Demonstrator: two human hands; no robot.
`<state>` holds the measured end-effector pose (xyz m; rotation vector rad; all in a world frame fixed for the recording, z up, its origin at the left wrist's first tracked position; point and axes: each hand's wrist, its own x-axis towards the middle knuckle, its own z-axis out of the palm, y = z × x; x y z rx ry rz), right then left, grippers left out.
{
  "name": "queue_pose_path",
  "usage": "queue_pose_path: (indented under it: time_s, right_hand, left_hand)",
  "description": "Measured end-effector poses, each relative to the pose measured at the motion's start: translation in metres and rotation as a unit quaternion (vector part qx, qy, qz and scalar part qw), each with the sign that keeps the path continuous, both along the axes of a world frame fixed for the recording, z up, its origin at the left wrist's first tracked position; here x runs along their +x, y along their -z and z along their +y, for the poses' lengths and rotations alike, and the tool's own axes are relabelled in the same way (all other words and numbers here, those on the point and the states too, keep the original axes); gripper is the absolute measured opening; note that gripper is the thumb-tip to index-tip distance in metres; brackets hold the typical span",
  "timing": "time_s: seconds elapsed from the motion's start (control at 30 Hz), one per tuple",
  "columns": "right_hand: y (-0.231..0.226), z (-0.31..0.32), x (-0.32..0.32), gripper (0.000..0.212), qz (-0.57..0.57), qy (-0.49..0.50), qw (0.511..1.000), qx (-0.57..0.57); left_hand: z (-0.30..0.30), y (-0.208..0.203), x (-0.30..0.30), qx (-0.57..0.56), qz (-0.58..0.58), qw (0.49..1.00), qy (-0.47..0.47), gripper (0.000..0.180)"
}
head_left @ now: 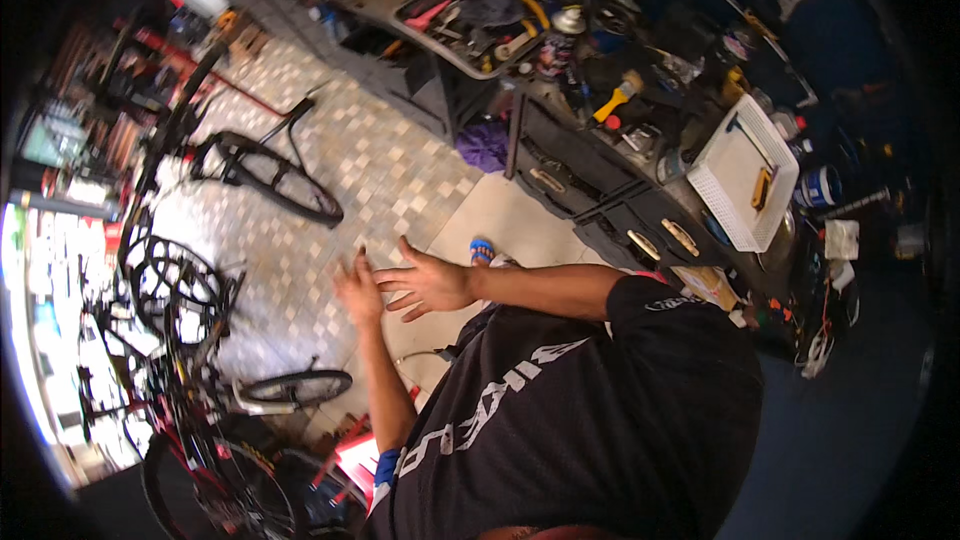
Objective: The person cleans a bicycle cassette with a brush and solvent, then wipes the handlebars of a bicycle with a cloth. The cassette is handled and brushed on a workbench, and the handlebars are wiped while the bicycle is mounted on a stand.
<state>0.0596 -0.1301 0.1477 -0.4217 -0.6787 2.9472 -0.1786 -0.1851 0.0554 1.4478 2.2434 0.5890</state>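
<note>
My left hand (358,290) is raised in front of my black shirt (590,410), with fingers stretched out and nothing in them. Close beside it, my right hand (437,280) is open too, fingers spread toward the left one. The fingertips nearly meet or overlap in the view; I cannot tell whether they touch. Both hands are above the tiled floor (370,150). A foot in a blue sandal (482,248) shows just beyond my right hand.
Several bicycles (180,280) crowd the left side. At the far side stands a workbench (440,50) crowded with tools. Grey drawers (590,165) with handles come next to it. On top are a yellow paintbrush (618,97), a spray can (562,35) and a white basket (722,170).
</note>
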Motion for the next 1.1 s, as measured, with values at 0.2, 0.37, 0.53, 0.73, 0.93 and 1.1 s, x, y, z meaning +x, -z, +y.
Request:
queue_pose_path:
  time_s: [0.2,0.37,0.53,0.73,0.93,1.1]
  right_hand:
    - [0.006,0.163,0.162,0.054,-0.261,0.239,0.793,0.496]
    - [-0.017,0.214,0.256,0.032,-0.69,0.31,0.385,0.528]
    - [0.001,0.228,0.286,0.048,-0.805,0.098,0.286,0.51]
    - [0.005,0.247,0.279,0.06,-0.834,0.096,0.303,0.452]
    - [0.019,0.227,0.327,0.049,-0.726,0.431,0.439,0.307]
    - [0.017,0.199,0.331,0.026,-0.429,0.756,0.453,0.199]
  left_hand:
    - [0.089,0.013,-0.06,-0.276,0.115,0.954,0.021,0.062]
    - [0.11,0.084,-0.046,-0.29,0.219,0.925,0.109,0.058]
    - [0.152,0.068,0.065,-0.188,0.006,0.933,0.306,0.117]
    - [0.192,0.014,0.107,-0.077,-0.146,0.872,0.461,0.069]
    - [0.238,-0.022,0.107,-0.034,-0.217,0.825,0.52,0.038]
    - [0.282,-0.082,0.141,-0.012,-0.207,0.815,0.542,0.036]
